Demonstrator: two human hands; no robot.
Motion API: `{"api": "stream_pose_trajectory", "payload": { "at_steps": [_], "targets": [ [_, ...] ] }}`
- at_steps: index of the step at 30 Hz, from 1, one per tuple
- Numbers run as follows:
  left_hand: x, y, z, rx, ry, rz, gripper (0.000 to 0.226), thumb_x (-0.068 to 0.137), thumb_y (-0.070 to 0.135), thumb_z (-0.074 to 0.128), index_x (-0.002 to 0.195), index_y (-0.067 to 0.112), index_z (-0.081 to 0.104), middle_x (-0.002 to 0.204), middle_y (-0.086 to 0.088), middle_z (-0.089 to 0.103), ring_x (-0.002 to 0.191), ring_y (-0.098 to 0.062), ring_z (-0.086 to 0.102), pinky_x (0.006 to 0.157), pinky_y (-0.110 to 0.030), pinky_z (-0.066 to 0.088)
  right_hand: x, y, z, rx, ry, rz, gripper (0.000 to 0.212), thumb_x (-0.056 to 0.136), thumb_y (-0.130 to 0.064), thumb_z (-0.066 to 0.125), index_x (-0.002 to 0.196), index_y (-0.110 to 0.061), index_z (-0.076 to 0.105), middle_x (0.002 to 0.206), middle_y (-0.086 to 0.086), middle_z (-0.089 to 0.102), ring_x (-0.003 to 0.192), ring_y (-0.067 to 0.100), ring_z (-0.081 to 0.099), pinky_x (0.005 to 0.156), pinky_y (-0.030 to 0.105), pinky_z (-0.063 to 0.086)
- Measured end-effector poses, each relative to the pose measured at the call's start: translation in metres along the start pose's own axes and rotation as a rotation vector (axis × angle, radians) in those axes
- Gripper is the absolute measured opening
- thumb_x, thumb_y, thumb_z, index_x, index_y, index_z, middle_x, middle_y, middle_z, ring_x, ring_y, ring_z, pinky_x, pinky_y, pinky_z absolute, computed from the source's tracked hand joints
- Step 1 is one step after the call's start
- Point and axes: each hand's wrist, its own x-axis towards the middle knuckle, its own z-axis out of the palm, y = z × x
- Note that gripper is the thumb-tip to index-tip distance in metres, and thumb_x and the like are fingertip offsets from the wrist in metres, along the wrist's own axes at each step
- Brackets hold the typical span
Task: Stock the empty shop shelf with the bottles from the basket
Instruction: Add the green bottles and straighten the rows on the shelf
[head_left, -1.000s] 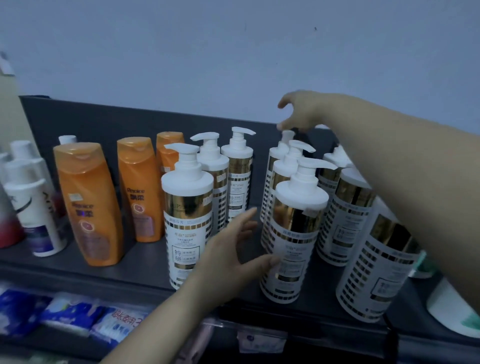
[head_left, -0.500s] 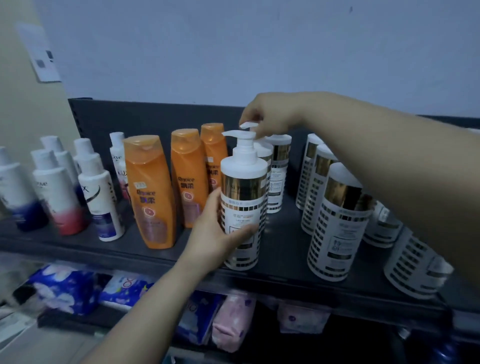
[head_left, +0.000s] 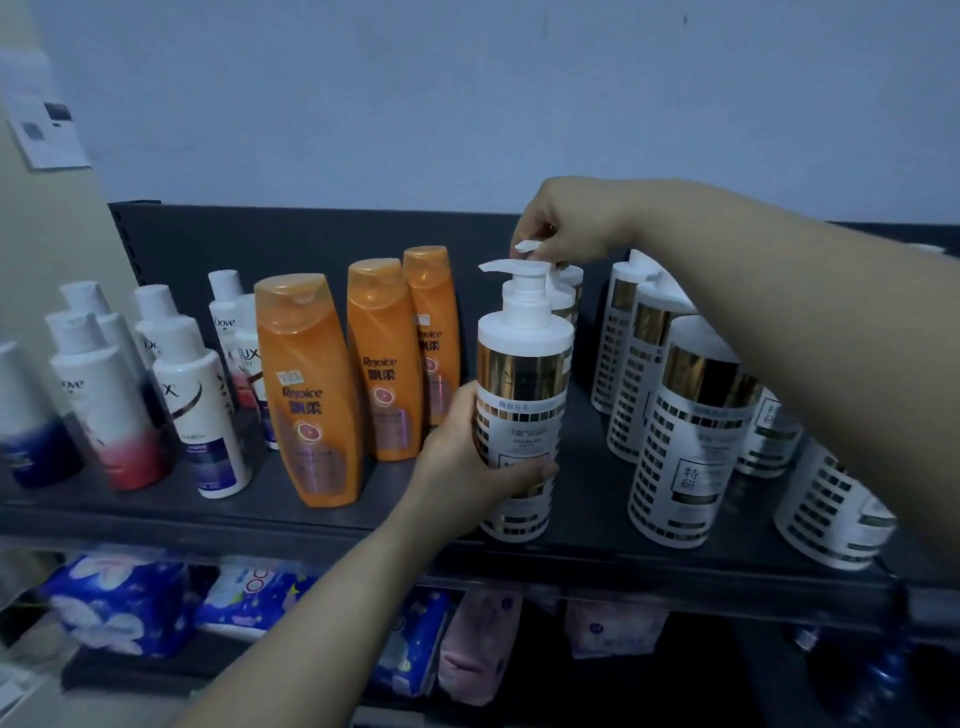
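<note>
Curled round the lower body of the front pump bottle, the left hand holds it with the thumb across the label and the fingers wrapped behind. That bottle stands upright near the front edge of the dark shelf, just below the middle of the frame. The right hand reaches in from the right edge, above centre. Its thumb and fingertips pinch the white spout of the rear pump bottle.

The shelf spans the whole width of the frame. On it I count three white-and-gold pump bottles in the centre file: the front one, one close behind it and the rear one. Five more show to the right, three in a file and two partly behind the forearm.

Left of centre stand three orange bottles in a diagonal row, all upright with their caps shut. At the far left is a cluster of small white bottles. I make out at least seven, but they are blurred and overlap, so I cannot be sure of the count.

Below the shelf, along the bottom of the frame, lie blue wrapped packs and a pink pack. A paper slip hangs on the wall at upper left.
</note>
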Motion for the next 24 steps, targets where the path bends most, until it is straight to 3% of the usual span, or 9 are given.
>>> {"api": "stream_pose_trajectory", "payload": {
  "at_steps": [2, 7, 10, 15, 20, 24],
  "targets": [
    [0.001, 0.000, 0.005, 0.020, 0.008, 0.008, 0.068, 0.058, 0.046, 0.085, 0.114, 0.041, 0.046, 0.104, 0.026, 0.066, 0.097, 0.010, 0.062, 0.072, -0.010, 0.051, -0.001, 0.003, -0.001, -0.015, -0.004, 0.005, 0.017, 0.089, -0.011, 0.060, 0.094, -0.022, 0.072, 0.076, -0.012, 0.066, 0.056, -0.002, 0.055, 0.052, 0.012, 0.038],
    [0.003, -0.003, 0.016, 0.042, 0.052, 0.009, 0.068, 0.055, 0.053, 0.084, 0.110, 0.044, 0.046, 0.103, 0.025, 0.066, 0.096, 0.010, 0.062, 0.083, -0.030, 0.056, -0.006, 0.011, -0.001, -0.006, -0.005, 0.003, 0.020, 0.088, -0.009, 0.059, 0.092, -0.023, 0.073, 0.073, -0.013, 0.065, 0.050, -0.006, 0.053, 0.049, 0.009, 0.036],
    [0.004, -0.003, 0.020, 0.039, 0.053, 0.015, 0.068, 0.055, 0.054, 0.084, 0.111, 0.046, 0.046, 0.104, 0.026, 0.066, 0.096, 0.009, 0.062, 0.083, -0.033, 0.057, -0.009, 0.012, -0.003, -0.028, -0.013, 0.002, 0.019, 0.089, -0.013, 0.058, 0.094, -0.022, 0.074, 0.078, -0.010, 0.068, 0.058, -0.002, 0.054, 0.056, 0.015, 0.040],
    [0.005, -0.002, 0.023, 0.022, 0.046, 0.016, 0.065, 0.056, 0.055, 0.082, 0.110, 0.048, 0.046, 0.103, 0.026, 0.066, 0.096, 0.008, 0.063, 0.082, -0.032, 0.057, -0.008, 0.010, 0.000, -0.040, 0.000, -0.016, 0.017, 0.093, -0.019, 0.057, 0.101, -0.022, 0.072, 0.100, -0.004, 0.071, 0.090, 0.015, 0.064, 0.081, 0.032, 0.053],
    [0.005, -0.001, 0.015, -0.063, -0.059, 0.003, 0.058, 0.061, 0.048, 0.082, 0.109, 0.046, 0.050, 0.105, 0.022, 0.068, 0.097, 0.005, 0.065, 0.081, -0.030, 0.056, -0.007, 0.006, 0.001, -0.047, 0.019, 0.006, 0.014, 0.093, -0.021, 0.057, 0.093, -0.021, 0.070, 0.091, 0.001, 0.070, 0.081, 0.018, 0.062, 0.074, 0.032, 0.051],
    [0.006, -0.002, 0.010, -0.118, -0.087, 0.015, 0.059, 0.064, 0.043, 0.080, 0.115, 0.037, 0.052, 0.108, 0.011, 0.071, 0.100, -0.005, 0.067, 0.083, -0.036, 0.057, -0.009, 0.002, 0.003, -0.035, 0.047, 0.037, 0.013, 0.092, -0.019, 0.059, 0.096, -0.017, 0.071, 0.087, 0.002, 0.068, 0.076, 0.016, 0.061, 0.072, 0.032, 0.052]
  ]
}}
